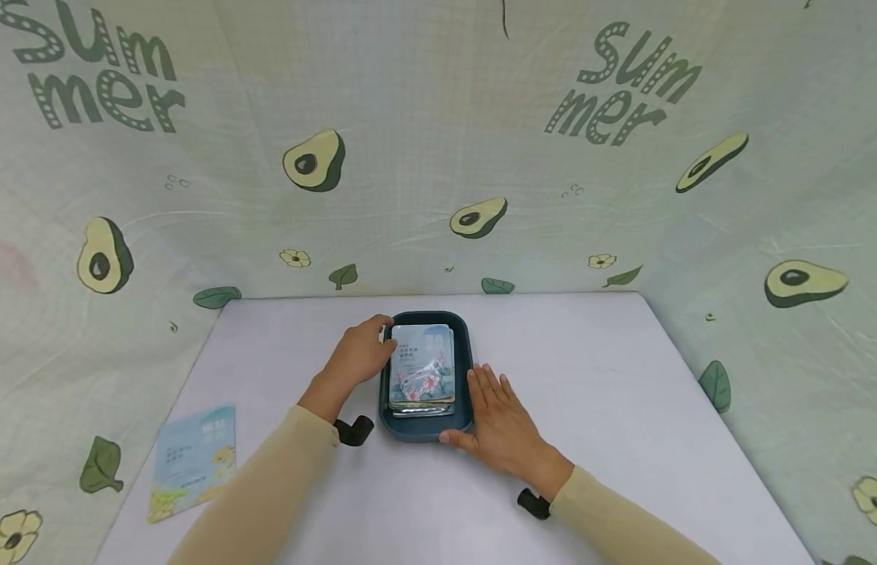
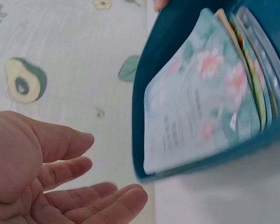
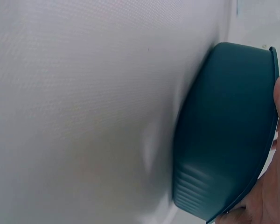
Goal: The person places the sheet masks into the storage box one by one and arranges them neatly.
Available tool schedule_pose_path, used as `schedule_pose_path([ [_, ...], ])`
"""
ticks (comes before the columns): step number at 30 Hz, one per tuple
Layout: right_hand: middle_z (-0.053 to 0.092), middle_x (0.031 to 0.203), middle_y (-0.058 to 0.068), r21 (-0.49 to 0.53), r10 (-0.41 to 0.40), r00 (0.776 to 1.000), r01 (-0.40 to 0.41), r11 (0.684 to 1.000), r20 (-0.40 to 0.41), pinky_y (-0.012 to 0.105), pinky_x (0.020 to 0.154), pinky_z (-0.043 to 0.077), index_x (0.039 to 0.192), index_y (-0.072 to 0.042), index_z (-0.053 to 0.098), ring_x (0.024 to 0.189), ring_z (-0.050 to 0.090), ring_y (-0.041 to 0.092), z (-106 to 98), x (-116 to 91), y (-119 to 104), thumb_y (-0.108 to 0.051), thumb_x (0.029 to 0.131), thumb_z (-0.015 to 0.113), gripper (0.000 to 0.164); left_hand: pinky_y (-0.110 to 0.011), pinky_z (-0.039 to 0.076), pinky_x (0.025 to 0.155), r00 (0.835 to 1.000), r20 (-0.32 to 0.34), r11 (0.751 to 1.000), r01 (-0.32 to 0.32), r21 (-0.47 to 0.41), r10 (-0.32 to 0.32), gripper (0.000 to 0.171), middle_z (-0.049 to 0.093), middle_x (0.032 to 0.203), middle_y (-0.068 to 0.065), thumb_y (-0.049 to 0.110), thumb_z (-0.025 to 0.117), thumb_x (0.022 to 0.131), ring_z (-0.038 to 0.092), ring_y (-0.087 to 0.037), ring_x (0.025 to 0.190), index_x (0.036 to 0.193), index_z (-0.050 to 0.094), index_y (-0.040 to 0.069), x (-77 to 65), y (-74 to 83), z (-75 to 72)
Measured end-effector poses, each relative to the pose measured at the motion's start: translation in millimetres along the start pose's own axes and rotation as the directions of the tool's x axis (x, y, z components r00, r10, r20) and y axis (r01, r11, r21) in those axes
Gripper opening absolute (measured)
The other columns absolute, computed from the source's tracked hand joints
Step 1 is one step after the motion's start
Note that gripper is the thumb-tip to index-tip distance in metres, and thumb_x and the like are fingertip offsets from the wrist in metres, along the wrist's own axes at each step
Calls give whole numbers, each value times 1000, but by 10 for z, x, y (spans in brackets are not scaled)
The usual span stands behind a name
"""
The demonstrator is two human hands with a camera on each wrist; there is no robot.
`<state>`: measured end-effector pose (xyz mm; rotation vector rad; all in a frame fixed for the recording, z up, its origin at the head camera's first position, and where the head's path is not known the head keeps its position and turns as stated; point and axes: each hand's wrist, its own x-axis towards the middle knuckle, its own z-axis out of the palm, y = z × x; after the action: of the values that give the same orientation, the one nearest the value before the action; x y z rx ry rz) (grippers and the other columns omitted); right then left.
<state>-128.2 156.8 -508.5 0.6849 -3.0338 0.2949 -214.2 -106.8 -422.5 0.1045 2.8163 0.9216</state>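
A dark blue plastic tray (image 1: 417,430) stands on the white table with a stack of flat packets (image 1: 424,365) inside. The top packet is pale blue with pink flowers, and edges of others show beneath it. Beside the tray's left rim is my left hand (image 1: 359,351), its fingers loosely bent and holding nothing; the left wrist view has this hand (image 2: 51,172) a little apart from the tray. My right hand (image 1: 505,424) lies along the tray's right side, fingers straight, thumb at the near right corner. In the right wrist view its fingers touch the tray's rim.
Another pale blue packet (image 1: 194,463) with yellow print lies flat at the table's left edge, near my left forearm. A cloth (image 1: 410,157) with avocado prints hangs behind the table and at both sides.
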Motion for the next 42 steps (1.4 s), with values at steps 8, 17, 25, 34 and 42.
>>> schedule_pose_path([
  [8,25,171,28,3,-5,1000,5,1000,-12,59,129,21,163,8,27,161,22,42,-19,7,-10,-82,94,49,115,-58,55,102,999,-53,987,3,158,5,46,63,145,-24,21,58,108,62,-44,131,150,56,4,-226,-476,-25],
  [17,25,171,28,21,2,1000,-1,1000,-6,60,129,20,163,8,27,161,21,42,-11,-8,-40,-82,94,48,115,-80,25,115,984,-178,961,31,275,19,67,43,153,-42,24,65,103,34,-62,145,152,40,-14,-752,-1356,-90],
  [25,25,171,28,9,-3,1000,3,1000,-11,59,129,21,163,8,26,161,20,41,-11,-11,-41,-83,94,47,116,-90,-1,108,982,-113,949,179,260,-155,107,5,157,-54,56,61,102,-3,-72,147,157,11,-21,-1222,-2064,-385],
  [34,24,171,28,-3,-4,1000,4,1000,-6,60,129,21,163,8,25,162,19,41,-18,-27,-22,-83,95,47,116,-91,7,105,968,-48,931,249,265,-245,110,1,149,-61,64,51,104,-3,-78,141,149,13,-30,-1478,-2529,-445],
  [42,24,171,27,36,-4,1000,4,999,-9,61,129,20,164,7,26,162,20,41,-2,-9,-16,-82,94,49,115,-90,5,106,968,18,946,241,215,-251,113,-5,148,-63,69,40,106,-8,-81,137,149,9,-31,-1469,-2651,-293],
])
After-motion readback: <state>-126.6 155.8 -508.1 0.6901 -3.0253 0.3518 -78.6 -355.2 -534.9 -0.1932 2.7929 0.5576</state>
